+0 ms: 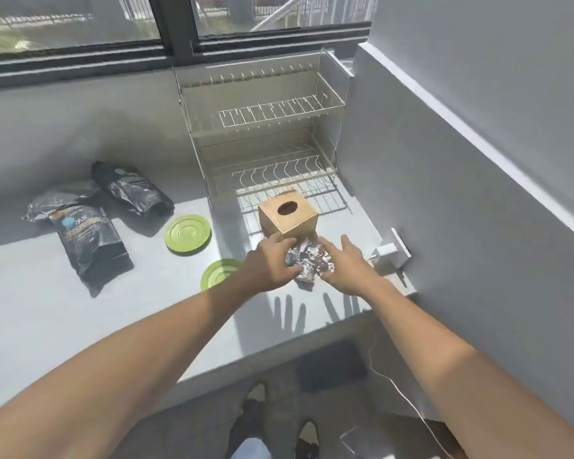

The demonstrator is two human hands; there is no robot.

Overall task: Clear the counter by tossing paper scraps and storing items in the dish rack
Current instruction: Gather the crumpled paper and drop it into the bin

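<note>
Both hands on the crumpled foil scrap, counter centre-right.

I see the left hand point(268, 264) and right hand point(344, 266) closing from either side on the foil scrap point(309, 260); fingers of each touch it, grasping loosely, not clenched, and I cannot tell whether the scrap is lifted off the counter point(47, 313). Hand shadows fall on the counter at 6 o'clock of the scrap. At its 9 o'clock, partly under my left wrist, a green plate point(217, 271); a second green plate point(188, 232) lies at 10 o'clock, apart from the first. At 12 o'clock, just beside the scrap, a wooden tissue box point(290, 215) stands upright. At 3 o'clock, a white plug adapter point(386, 252) on the wall. Far left, three dark pouches point(90, 240). Farthest, at 12 o'clock, the two-tier wire dish rack point(262, 140) below the window.
</note>
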